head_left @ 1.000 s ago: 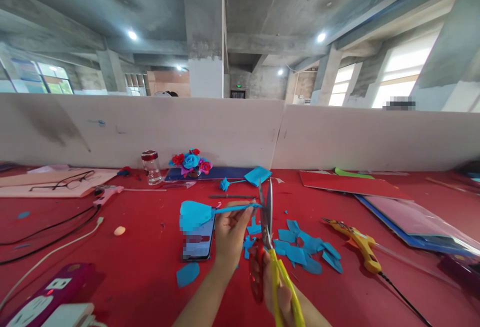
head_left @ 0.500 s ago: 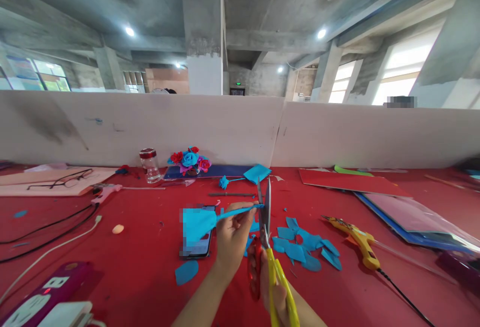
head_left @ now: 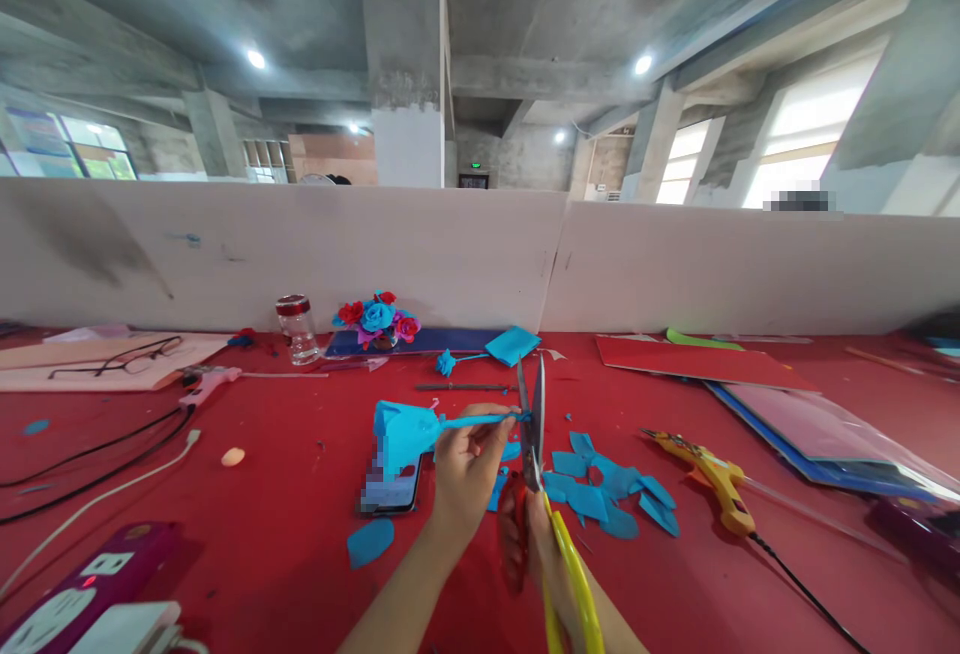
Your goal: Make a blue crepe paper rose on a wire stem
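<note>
My left hand (head_left: 466,462) pinches the thin stem of a blue paper flower (head_left: 405,434), whose wide head hangs out to the left over a phone (head_left: 396,494). Yellow-and-red scissors (head_left: 534,434) are gripped in my right hand (head_left: 536,554), blades upright and a little apart. The stem's right end lies between the blades. Blue paper petals (head_left: 592,499) are scattered to the right of the scissors, and a single blue petal (head_left: 370,542) lies below the phone. Part of the right hand is hidden behind the scissor handles.
A yellow glue gun (head_left: 709,479) lies at right, a pink glue gun (head_left: 214,384) at left. A purple power strip (head_left: 112,574) fills the near left corner. At the back stand a jar (head_left: 298,332) and a paper flower bunch (head_left: 379,319), before a white partition (head_left: 420,244).
The blue flower's head has turned and shows more of its folded shape. The scissor handles have shifted slightly, while the blades remain around the stem end.
</note>
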The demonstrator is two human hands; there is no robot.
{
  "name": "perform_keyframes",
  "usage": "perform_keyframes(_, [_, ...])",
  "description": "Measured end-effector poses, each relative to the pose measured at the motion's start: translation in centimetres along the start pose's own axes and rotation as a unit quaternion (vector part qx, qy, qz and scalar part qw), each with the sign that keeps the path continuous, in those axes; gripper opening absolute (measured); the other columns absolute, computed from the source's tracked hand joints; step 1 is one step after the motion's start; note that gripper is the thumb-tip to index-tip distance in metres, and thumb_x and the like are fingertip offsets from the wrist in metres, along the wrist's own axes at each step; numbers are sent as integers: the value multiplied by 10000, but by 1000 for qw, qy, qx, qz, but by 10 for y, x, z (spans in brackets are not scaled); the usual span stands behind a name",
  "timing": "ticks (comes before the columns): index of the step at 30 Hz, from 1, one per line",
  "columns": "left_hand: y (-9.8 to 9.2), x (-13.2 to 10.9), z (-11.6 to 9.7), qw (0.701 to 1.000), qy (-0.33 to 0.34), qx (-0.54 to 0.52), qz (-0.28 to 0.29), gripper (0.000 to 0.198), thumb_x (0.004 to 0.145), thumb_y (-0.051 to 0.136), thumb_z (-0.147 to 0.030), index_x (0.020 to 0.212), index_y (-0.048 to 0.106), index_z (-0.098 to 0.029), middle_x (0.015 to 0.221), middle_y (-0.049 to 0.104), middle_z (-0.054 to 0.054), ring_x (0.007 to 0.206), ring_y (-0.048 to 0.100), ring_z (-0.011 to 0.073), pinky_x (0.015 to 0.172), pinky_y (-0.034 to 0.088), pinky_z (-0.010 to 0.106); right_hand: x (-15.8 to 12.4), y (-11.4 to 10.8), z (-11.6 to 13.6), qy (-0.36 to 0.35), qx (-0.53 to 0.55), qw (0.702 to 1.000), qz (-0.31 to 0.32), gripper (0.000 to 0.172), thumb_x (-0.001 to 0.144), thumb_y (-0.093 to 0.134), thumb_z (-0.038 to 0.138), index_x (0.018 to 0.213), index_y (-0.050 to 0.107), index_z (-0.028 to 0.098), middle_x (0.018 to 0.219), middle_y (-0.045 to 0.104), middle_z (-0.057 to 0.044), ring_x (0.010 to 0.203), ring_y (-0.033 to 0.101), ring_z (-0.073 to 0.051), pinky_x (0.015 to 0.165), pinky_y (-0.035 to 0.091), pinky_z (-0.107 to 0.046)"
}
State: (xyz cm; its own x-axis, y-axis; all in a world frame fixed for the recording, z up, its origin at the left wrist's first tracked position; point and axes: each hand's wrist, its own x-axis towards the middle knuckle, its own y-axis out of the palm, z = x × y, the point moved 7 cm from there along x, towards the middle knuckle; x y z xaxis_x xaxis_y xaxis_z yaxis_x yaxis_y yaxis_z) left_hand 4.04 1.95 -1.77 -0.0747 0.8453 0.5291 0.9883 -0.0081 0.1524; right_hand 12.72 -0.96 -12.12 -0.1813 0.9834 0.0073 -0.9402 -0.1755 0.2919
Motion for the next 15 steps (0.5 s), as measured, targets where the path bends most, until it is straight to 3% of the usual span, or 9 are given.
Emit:
perform_keyframes(3, [0, 0, 2, 1000, 6, 20, 2, 139, 734, 590, -289, 768, 628, -159, 737, 661, 43, 684, 614, 158, 661, 491, 249, 0, 1, -9, 73, 42, 994, -65, 521, 605, 451, 728, 586, 375, 214, 419, 317, 97, 288, 317, -48, 293, 315, -190])
perform_keyframes(8, [-1, 1, 7, 1000, 5, 23, 2, 158, 740, 580, -302, 769, 624, -153, 777, 663, 55, 701, 620, 165, 668, 499, 263, -9, -4, 9, 45, -91, 984, -146, 536, 584, 472, 726, 522, 355, 206, 365, 336, 87, 283, 354, -64, 301, 280, -195])
perform_keyframes(11, [-1, 1, 7, 999, 1, 36, 2, 138, 746, 579, -283, 794, 622, -161, 778, 665, 44, 721, 622, 160, 674, 496, 248, -13, -3, 20, 30, -171, 973, -155, 533, 619, 430, 723, 503, 372, 206, 342, 372, 63, 300, 412, -94, 312, 276, -205])
perform_keyframes(15, [0, -1, 6, 999, 3, 37, 5, 135, 749, 575, -274, 809, 621, -161, 784, 666, 41, 742, 621, 160, 693, 491, 249, -15, 0, 24, 3, -200, 969, -143, 520, 682, 392, 684, 486, 371, 203, 339, 399, 44, 308, 422, -98, 327, 284, -204])
